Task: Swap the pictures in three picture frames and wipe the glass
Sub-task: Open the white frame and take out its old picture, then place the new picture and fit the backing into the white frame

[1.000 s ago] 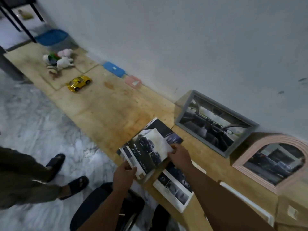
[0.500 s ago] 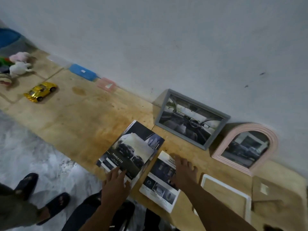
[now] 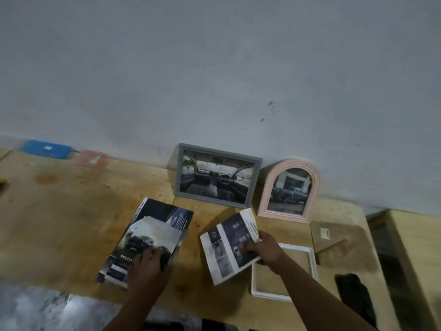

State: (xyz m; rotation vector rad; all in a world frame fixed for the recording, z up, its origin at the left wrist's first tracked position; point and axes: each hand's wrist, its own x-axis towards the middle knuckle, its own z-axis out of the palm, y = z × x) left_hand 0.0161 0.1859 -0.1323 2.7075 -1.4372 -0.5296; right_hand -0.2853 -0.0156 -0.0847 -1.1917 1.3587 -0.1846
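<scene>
A grey rectangular frame (image 3: 217, 175) with a car-interior picture leans on the wall. Beside it on the right stands a pink arched frame (image 3: 288, 191) showing a truck. An empty white frame (image 3: 284, 271) lies flat on the wooden table (image 3: 71, 211). My right hand (image 3: 267, 248) grips a white printed sheet (image 3: 229, 244) with small car pictures, lifted and tilted over the table left of the white frame. My left hand (image 3: 148, 266) rests with spread fingers on a dark car brochure (image 3: 148, 237) lying flat. A brown frame backing (image 3: 341, 240) lies to the right.
A dark cloth (image 3: 355, 295) lies at the table's right front. A blue box (image 3: 46, 149) and a pink box (image 3: 91, 158) sit against the wall at the far left. A wooden cabinet (image 3: 415, 259) stands to the right of the table.
My left hand laid the dark brochure flat on the table. My right hand moved to the white printed sheet and lifted it by its right edge. The view swung right.
</scene>
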